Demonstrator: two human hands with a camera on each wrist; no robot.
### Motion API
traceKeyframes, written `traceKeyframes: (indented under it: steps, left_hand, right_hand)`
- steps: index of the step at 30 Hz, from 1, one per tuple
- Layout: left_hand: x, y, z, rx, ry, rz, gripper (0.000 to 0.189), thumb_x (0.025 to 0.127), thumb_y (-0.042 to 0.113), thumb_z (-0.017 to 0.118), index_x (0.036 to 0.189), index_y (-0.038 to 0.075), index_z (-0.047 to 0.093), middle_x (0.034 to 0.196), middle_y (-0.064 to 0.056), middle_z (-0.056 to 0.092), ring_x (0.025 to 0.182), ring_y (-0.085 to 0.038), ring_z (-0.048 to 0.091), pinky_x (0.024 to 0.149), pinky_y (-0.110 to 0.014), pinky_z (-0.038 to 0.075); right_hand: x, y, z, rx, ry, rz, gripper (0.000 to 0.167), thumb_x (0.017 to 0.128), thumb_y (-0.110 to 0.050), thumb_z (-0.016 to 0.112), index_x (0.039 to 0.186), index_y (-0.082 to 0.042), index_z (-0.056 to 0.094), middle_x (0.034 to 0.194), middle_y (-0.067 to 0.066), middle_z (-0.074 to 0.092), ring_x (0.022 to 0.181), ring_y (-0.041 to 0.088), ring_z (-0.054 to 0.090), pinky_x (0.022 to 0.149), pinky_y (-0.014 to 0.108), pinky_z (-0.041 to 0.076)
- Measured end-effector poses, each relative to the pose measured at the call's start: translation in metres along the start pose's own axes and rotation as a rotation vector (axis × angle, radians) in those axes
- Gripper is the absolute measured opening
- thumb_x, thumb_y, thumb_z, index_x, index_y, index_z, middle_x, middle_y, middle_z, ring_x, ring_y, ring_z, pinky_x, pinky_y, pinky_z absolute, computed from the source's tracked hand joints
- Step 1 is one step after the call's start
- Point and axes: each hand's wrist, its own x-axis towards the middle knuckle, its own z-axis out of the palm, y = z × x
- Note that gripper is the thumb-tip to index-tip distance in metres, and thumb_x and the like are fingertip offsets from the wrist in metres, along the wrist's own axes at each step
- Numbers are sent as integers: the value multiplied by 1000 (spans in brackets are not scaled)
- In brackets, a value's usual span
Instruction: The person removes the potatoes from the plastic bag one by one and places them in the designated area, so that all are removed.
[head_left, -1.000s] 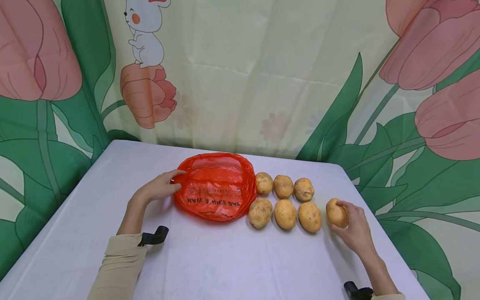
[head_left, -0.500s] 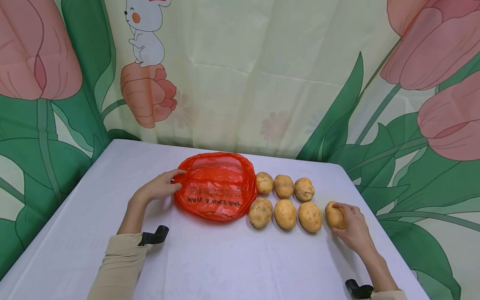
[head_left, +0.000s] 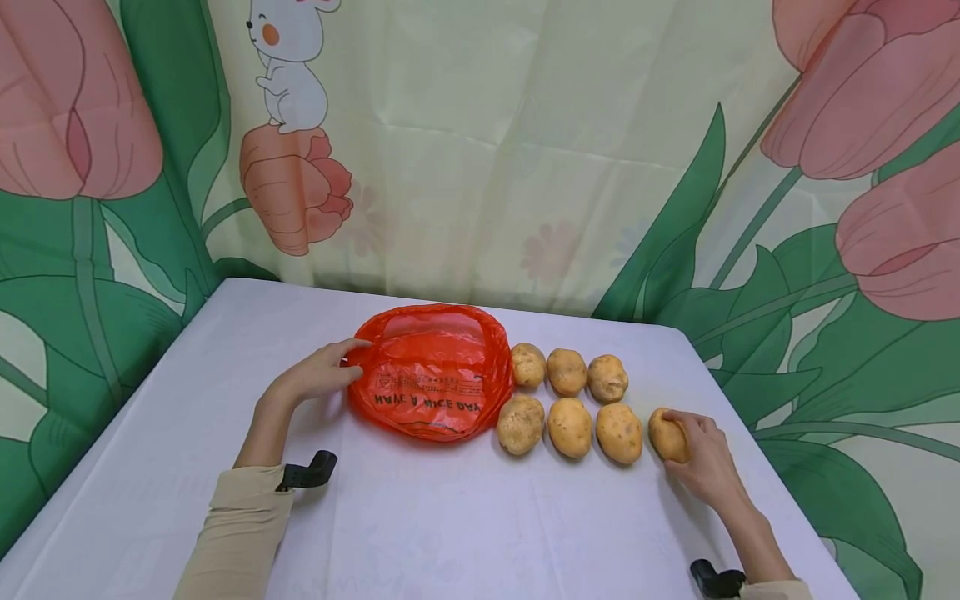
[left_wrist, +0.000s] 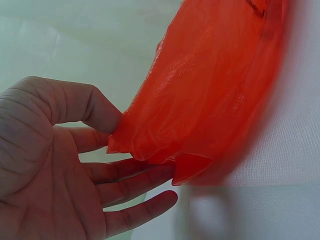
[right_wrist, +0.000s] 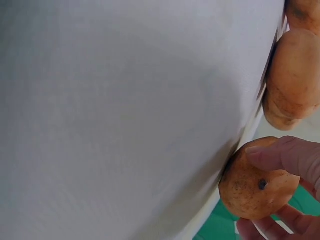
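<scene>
A red plastic bag (head_left: 429,372) with upside-down black lettering stands opened out on the table. My left hand (head_left: 324,372) is at its left side; in the left wrist view, thumb and index finger pinch the bag's edge (left_wrist: 195,90) while the other fingers extend beneath. On the right, my right hand (head_left: 703,454) grips a potato (head_left: 667,435), thumb on one side and fingers on the other. This potato (right_wrist: 245,187) shows a dark spot in the right wrist view and appears to touch the tabletop. Several other potatoes (head_left: 570,428) lie between the bag and my right hand.
The potatoes form two rows, the back row (head_left: 566,372) close to the bag's right side. A white cloth covers the table (head_left: 465,517). Behind its far edge hangs a curtain (head_left: 465,167) printed with tulips. Both wrists carry black camera mounts (head_left: 309,471).
My right hand has lowered the potato slightly toward the table, beside the front row. My left hand and the bag have stayed in place.
</scene>
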Motion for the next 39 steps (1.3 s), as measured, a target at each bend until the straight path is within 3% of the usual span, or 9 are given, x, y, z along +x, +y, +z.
traceKeyframes:
  steps: [28,34,39]
  left_hand:
    - [-1,0,1,-11,2,-5,59,99,16,50,154,-2,37,156,-30,37,140,-48,37,111,-67,37]
    - [0,1,2,-9,-1,-10,59,99,16,50,154,-2,37,156,-29,37,141,-47,37,111,-67,38]
    - [0,0,1,11,0,0,59,99,15,50,154,-2,37,156,-30,38,139,-47,39,111,-66,37]
  right_hand:
    - [-2,-11,3,42,27,20,70,79,-1,79,140,5,46,140,38,35,128,58,29,97,75,37]
    - [-5,-22,3,64,71,-19,66,78,3,76,138,3,48,141,37,37,128,57,30,97,76,36]
    - [-8,-40,5,111,166,-61,58,81,5,73,135,3,51,139,34,42,128,53,35,97,72,37]
